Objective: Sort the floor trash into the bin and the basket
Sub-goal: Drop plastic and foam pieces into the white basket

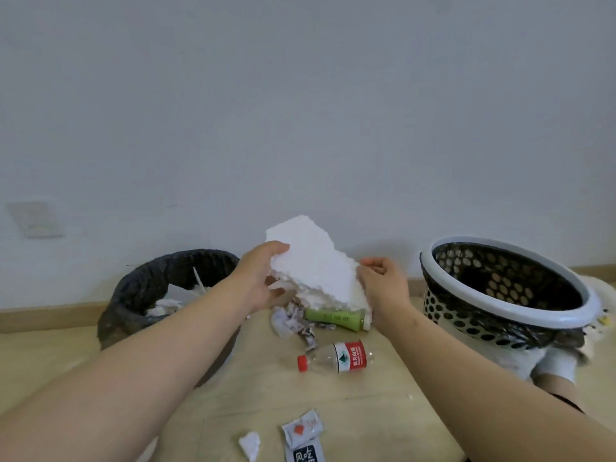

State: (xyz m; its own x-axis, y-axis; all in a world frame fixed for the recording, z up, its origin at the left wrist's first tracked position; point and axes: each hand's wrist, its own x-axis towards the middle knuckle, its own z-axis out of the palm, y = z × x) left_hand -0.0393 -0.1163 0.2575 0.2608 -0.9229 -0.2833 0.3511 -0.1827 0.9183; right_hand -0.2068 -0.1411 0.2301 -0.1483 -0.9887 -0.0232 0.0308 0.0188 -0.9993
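Foam slab [316, 261] gripped edgewise — between bin [173, 260], basket [500, 243].

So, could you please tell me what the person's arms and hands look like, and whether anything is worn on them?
Both arms are bare as far as the picture shows: no sleeve appears on the left forearm or the right forearm. The left hand and right hand are ungloved, and no ring, watch or bracelet is visible on either.
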